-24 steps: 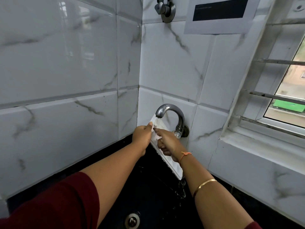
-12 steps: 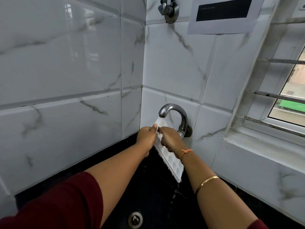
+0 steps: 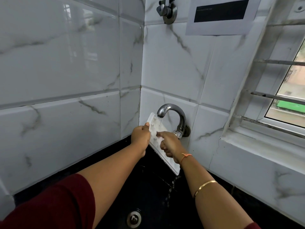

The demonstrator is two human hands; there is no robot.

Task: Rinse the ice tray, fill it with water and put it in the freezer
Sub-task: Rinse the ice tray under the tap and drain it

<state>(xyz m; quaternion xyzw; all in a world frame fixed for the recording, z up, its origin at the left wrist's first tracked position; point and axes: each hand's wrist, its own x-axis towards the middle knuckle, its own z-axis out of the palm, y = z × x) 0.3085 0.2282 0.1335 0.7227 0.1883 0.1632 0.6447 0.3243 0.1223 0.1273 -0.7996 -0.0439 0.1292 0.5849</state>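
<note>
White marble-look tiles meet in a corner above a black sink [image 3: 148, 187], with a barred window [image 3: 287, 96] to the right of the tap [image 3: 171, 113].

Head view, the only 1: the ice tray [image 3: 155, 126] is held right under the tap's spout, top end at the stream and steeply tilted, so water runs down across the cells and drips off the low corner [image 3: 177, 173] into the sink rather than pooling. That suits rinsing, not filling. The left hand [image 3: 140, 136], left of the tap, grips the tray's left edge, thumb on its face, to steady it. The right hand [image 3: 170, 146], below the tap, has 1 finger stretched into the cells, likely rubbing them; its other fingers are curled, and I cannot tell whether they hold the tray.
</note>
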